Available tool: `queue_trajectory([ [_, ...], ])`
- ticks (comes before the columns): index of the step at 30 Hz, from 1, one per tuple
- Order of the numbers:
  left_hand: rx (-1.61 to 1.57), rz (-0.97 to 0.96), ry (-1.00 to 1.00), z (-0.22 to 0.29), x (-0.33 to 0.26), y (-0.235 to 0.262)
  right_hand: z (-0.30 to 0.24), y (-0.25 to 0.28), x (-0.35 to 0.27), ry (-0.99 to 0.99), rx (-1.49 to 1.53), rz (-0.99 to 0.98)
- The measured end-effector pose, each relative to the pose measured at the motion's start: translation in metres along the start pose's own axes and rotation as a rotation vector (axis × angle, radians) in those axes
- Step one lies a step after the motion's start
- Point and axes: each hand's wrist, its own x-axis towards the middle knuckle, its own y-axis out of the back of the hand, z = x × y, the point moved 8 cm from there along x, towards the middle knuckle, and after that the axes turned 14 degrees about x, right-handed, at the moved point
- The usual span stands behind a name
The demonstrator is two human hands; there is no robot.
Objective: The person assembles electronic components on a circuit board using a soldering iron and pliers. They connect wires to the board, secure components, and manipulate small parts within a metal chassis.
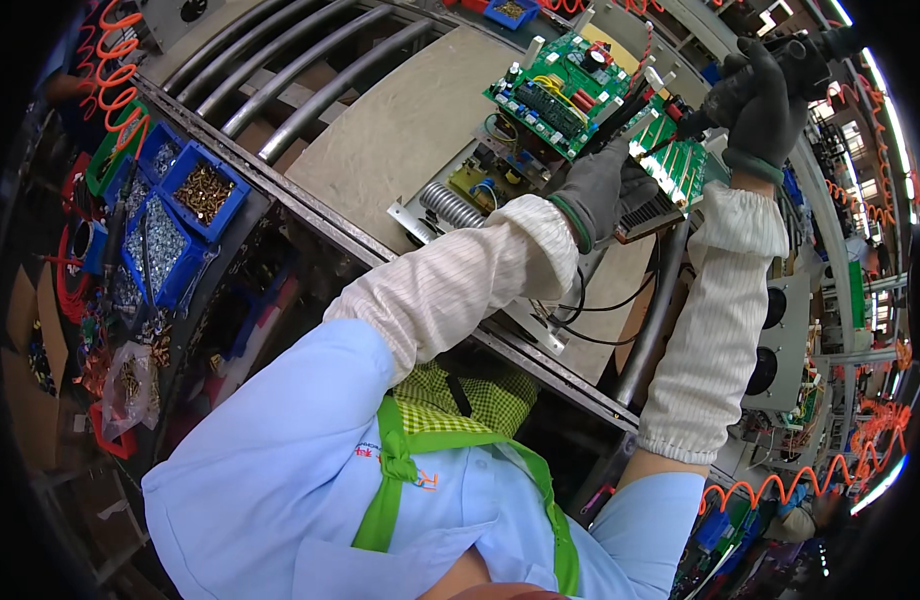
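Note:
My right hand [765, 112], in a dark grey glove, is wrapped round a black power screwdriver [810, 68]. The tool's shaft points down and left at the circuit boards. My left hand [605, 190], gloved alike, is closed at the near side of an electronic unit, fingers curled beside a heat sink; what they grip is hidden. Green circuit boards [562, 92] with yellow wires and white connectors top the unit. Another green board [680, 165] lies below the screwdriver's tip. A silver corrugated coil [450, 205] and the metal base plate [415, 222] show beside my left sleeve.
Blue bins [208, 190] of brass and silver screws stand on the left. Metal rollers [290, 95] run beyond the pale board [380, 140] under the unit. Black cables [620, 308] trail nearby. Coiled orange air hoses [115, 60] hang at the left, others at the right.

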Motion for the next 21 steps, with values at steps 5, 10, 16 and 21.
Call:
queue_trajectory([
  [5, -0.035, 0.036, 0.026, -0.003, 0.007, 0.006, -0.003, -0.004, -0.006, 0.003, -0.008, 0.080],
  [10, -0.023, 0.036, 0.038, -0.003, 0.002, 0.002, -0.005, 0.015, -0.003, 0.060, -0.035, 0.128],
  [16, -0.026, 0.012, 0.005, -0.004, 0.005, 0.004, -0.007, 0.018, -0.008, 0.100, -0.074, 0.161],
  [21, -0.043, -0.069, 0.011, -0.001, 0.005, -0.001, -0.010, 0.019, -0.003, 0.127, -0.090, 0.074],
])
